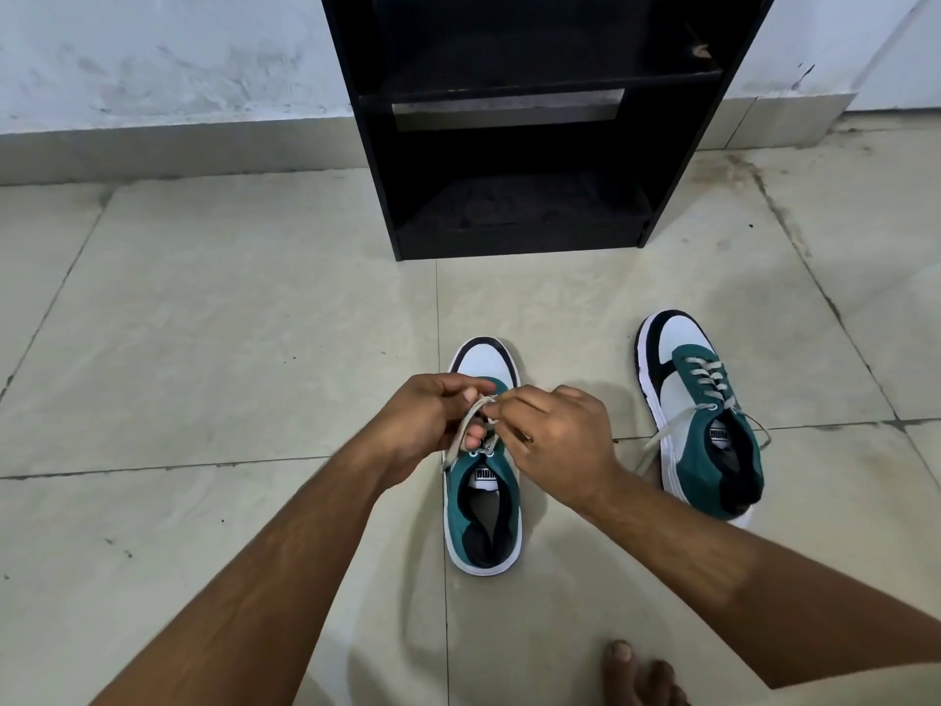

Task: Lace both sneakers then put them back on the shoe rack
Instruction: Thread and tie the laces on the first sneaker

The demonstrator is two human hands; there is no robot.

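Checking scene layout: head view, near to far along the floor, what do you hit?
Bare foot → sneaker being laced → left hand and right hand on its lace → shoe rack → wall.

Pale beige floor tiles (pixel 203 323) with dark grout lines meet a scuffed whitish wall (pixel 153 58).

Tiled floor (pixel 214 349): two sneakers (pixel 483 501), shoe rack (pixel 524 145), bare foot (pixel 641 675).
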